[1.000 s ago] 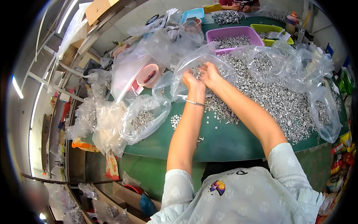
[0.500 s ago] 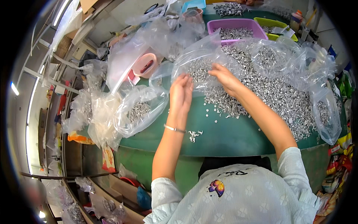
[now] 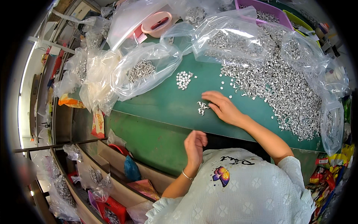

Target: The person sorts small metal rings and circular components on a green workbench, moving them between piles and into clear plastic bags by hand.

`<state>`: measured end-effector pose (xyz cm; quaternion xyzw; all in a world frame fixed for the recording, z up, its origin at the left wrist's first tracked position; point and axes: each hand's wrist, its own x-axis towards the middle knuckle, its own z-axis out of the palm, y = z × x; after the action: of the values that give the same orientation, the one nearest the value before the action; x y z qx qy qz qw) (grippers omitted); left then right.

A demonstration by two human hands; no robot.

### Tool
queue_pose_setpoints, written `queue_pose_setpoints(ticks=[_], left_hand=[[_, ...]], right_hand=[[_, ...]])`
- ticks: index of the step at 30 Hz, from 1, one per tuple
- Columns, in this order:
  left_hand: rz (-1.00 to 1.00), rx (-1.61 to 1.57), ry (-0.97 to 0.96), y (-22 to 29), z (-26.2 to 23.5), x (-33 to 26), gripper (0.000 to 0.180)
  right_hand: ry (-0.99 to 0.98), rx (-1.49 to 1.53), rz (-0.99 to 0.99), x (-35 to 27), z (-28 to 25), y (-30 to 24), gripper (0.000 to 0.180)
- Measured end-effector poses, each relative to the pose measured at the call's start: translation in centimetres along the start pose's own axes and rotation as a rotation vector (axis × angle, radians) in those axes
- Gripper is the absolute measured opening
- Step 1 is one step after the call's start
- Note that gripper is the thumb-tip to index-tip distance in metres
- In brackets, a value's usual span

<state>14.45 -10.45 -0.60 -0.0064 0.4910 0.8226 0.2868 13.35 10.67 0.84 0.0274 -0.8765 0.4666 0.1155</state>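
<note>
On the green tabletop, near its front edge, lies a small cluster of curved silver metal pieces. My right hand is just beside this cluster, its fingers stretched toward the left and its fingertips by the pieces. My left hand is at the table's front edge, below the cluster, with fingers loosely bent and nothing visible in them; its palm is partly hidden. Farther back sits a small group of rounded, flower-like silver pieces. A large heap of similar silver pieces spreads over the right side.
Clear plastic bags with metal pieces lie at the left and at the back. A pink basin stands behind. Purple and green tubs are at the back right. Divided shelving fills the lower left.
Both hands have drawn back from the bag at the rear: the right to the small cluster, the left to the table edge. The view has shifted, and the flower-like group now shows.
</note>
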Motion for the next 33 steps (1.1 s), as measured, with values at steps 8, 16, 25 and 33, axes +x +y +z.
queue_pose_setpoints(ticks=[8, 16, 25, 33], left_hand=[[-0.925, -0.475, -0.448, -2.7, -3.8, 3.6, 0.06], [-0.999, -0.82, -0.421, -4.9, -6.5, 5.3, 0.048], [-0.884, -0.134, -0.185, -4.3, -3.8, 2.9, 0.028], [-0.75, -0.211, -0.193, 4.2, 4.4, 3.5, 0.03]], right_hand=[[-0.234, -0.286, -0.223, -0.2, 2.9, -0.2, 0.047], [-0.452, -0.263, -0.283, -7.3, 3.9, -3.9, 0.044], [-0.02, -0.028, -0.164, -9.2, 0.5, -4.1, 0.022], [0.478, -0.225, 0.099, -10.3, -3.5, -1.7, 0.015]])
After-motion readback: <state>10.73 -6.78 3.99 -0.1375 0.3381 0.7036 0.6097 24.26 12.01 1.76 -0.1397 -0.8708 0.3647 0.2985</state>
